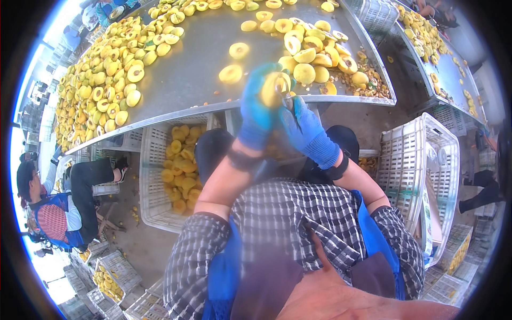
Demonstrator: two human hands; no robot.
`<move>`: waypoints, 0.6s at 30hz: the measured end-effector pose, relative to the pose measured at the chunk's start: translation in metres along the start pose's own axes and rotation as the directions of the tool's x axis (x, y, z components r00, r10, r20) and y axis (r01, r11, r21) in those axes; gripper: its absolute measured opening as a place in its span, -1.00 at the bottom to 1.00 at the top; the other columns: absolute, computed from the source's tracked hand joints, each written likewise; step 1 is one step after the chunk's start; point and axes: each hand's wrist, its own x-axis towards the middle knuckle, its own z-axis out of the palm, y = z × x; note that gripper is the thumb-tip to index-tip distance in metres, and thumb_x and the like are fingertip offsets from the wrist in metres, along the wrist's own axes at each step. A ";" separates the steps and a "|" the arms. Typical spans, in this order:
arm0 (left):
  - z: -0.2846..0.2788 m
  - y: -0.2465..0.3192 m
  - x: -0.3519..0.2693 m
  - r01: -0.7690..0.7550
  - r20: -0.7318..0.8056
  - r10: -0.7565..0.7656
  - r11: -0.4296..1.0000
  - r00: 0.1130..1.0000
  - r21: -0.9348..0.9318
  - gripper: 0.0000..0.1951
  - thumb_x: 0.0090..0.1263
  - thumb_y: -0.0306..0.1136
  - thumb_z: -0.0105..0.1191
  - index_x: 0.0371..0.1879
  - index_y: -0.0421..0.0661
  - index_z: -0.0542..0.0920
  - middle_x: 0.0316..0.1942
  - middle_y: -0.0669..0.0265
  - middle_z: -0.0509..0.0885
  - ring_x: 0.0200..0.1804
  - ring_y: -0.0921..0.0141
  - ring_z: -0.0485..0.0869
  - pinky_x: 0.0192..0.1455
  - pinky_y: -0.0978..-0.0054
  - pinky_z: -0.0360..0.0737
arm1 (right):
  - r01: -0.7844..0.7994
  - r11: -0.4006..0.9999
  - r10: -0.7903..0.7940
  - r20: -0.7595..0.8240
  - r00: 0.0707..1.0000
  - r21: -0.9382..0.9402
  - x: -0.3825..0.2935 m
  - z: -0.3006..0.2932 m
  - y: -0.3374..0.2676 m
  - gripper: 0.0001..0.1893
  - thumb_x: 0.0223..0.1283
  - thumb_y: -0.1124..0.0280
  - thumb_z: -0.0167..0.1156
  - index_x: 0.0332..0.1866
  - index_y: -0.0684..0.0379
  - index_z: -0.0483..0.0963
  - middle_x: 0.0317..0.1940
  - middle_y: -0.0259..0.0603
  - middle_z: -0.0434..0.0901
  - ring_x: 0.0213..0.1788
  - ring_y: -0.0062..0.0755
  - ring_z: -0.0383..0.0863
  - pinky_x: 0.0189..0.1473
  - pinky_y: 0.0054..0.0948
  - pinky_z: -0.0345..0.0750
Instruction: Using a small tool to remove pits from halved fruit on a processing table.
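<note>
Above the near edge of the metal table [192, 76], my gloved left hand [257, 108] holds a halved yellow peach [275, 89]. My right hand [306, 130], in a blue glove, grips a small metal pitting tool [287, 100] whose looped end lies against the cut face of the fruit. Two peach halves [239, 51] lie on the table just beyond my left hand. A pile of halves [306, 56] sits to the right, beside scattered stones and scraps [372, 80]. A larger heap of peach halves [108, 84] covers the table's left side.
A white plastic crate [154, 180] holding peach halves stands below the table at left. Another crate [404, 176] stands at my right, with items inside. A seated person [60, 216] is at far left. A second table [448, 60] with fruit lies at upper right.
</note>
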 end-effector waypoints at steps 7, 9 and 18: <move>-0.012 0.015 -0.005 -0.308 0.166 0.260 0.769 0.951 0.560 -0.70 0.46 -0.40 -0.04 0.09 -0.26 0.51 0.02 0.15 0.60 0.06 0.28 0.59 0.17 0.40 0.53 | -0.254 0.933 0.147 0.376 0.915 0.254 0.014 -0.027 0.001 -0.63 0.30 0.47 0.05 0.17 0.39 0.32 -0.20 0.07 0.59 -0.17 0.03 0.61 -0.10 -0.20 0.52; -0.010 0.014 -0.006 -0.305 0.177 0.249 0.762 0.952 0.571 -0.70 0.47 -0.41 -0.06 0.10 -0.27 0.50 0.01 0.13 0.59 0.04 0.25 0.59 0.17 0.38 0.53 | -0.056 0.979 0.018 0.186 0.982 0.196 -0.001 -0.004 0.008 -0.62 0.24 0.47 0.06 0.15 0.38 0.37 -0.08 0.21 0.53 -0.28 -0.12 0.58 -0.23 -0.29 0.52; 0.000 -0.012 -0.009 -0.461 0.099 0.535 0.602 0.839 0.652 -0.53 0.09 -0.58 0.17 0.07 -0.32 0.50 -0.03 0.02 0.57 -0.02 0.10 0.59 0.01 0.27 0.60 | -0.015 0.892 -0.022 0.077 0.997 0.451 0.007 0.000 -0.003 -0.66 0.15 0.57 0.09 0.04 0.48 0.43 -0.02 0.30 0.49 -0.23 0.00 0.58 -0.16 -0.28 0.58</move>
